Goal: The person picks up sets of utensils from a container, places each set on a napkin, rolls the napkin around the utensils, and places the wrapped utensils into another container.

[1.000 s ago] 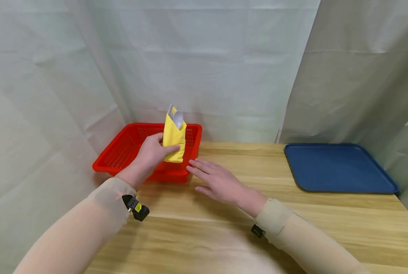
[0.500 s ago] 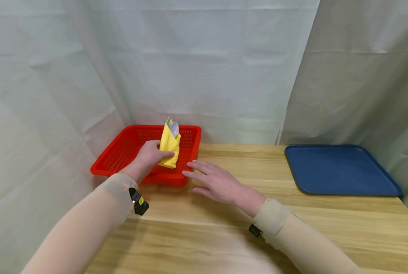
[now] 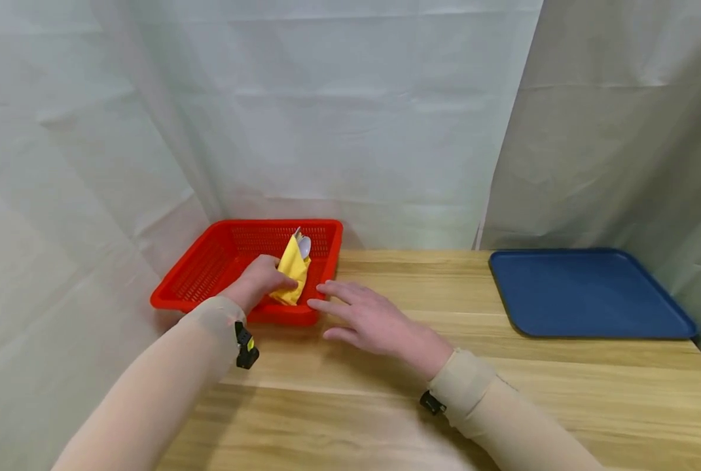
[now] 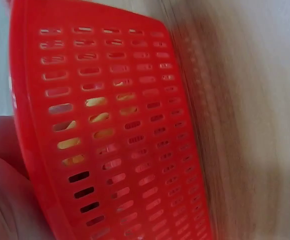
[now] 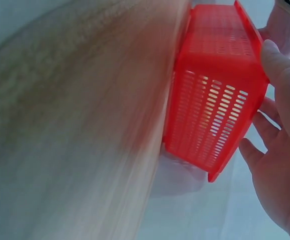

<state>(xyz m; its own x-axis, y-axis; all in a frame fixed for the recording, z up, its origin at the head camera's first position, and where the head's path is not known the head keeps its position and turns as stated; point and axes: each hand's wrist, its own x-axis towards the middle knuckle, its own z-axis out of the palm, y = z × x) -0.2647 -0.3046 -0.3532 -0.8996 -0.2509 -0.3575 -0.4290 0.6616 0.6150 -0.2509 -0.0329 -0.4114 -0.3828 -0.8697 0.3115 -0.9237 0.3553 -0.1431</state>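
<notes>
My left hand reaches over the near rim of a red plastic basket. It pinches a yellow napkin folded round cutlery, low inside the basket's right half. A pale spoon and another utensil's tip poke out of the top. Through the slots in the left wrist view, patches of the yellow napkin show behind the basket wall. My right hand has its fingers extended by the basket's right front corner, near the rim; whether they touch it I cannot tell.
A blue tray lies at the right of the wooden table. Pale curtains hang behind and at both sides, close to the basket's left and back.
My left hand has lowered the napkin-wrapped cutlery from above the basket down into it. The right hand has moved slightly left and down, its fingers still extended.
</notes>
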